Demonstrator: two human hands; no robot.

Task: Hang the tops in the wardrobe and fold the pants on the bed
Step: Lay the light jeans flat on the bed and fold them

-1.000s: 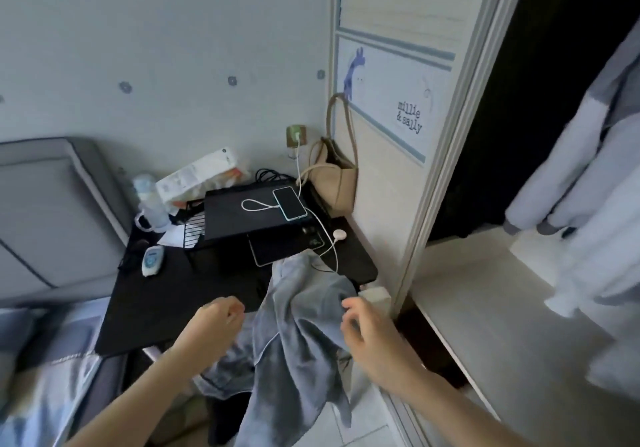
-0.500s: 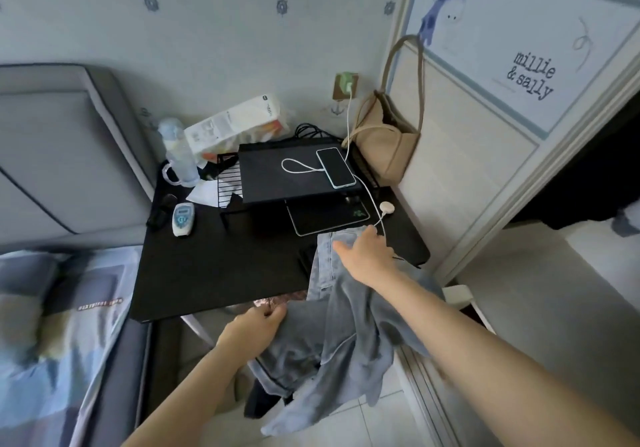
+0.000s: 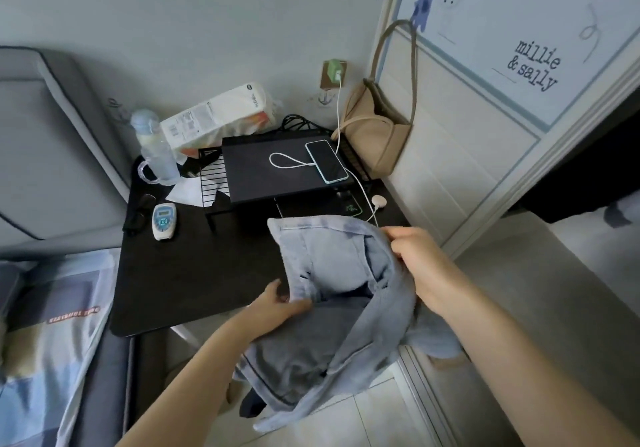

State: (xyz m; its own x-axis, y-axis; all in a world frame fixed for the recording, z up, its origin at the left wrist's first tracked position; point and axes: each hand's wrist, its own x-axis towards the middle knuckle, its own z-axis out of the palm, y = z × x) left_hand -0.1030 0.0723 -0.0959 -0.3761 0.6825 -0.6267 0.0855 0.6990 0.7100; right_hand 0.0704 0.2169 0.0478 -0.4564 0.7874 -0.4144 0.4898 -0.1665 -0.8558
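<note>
A pair of light blue jeans hangs between my hands over the near right corner of a black bedside table, waistband up and spread open, legs drooping toward the floor. My left hand grips the waistband's near left edge from below. My right hand pinches the waistband's right side. The bed, with a blue patterned cover, lies at the lower left. The wardrobe's open dark interior shows at the right, past its sliding door.
On the table stand a black shelf with a charging phone, a bottle, a white remote and a tissue pack. A beige bag hangs by the wardrobe door. A grey padded headboard is at left.
The view swung left and down from the wardrobe to the table. Both hands took hold of the jeans' waistband and lifted it open.
</note>
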